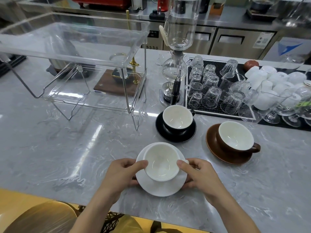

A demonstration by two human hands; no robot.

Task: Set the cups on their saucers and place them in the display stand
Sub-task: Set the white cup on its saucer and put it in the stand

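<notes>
Head view: my left hand and right hand both grip the white saucer by its edges, thumbs pressed on the rim of the white cup sitting on it. Can't tell if the saucer is lifted or touching the grey marble desk. Black cup sits on black saucer just behind, brown cup on brown saucer to the right. Clear display stand sits far left on the desk, shelves hold no cups. Siphon brewer and upturned glasses on a black mat behind.
</notes>
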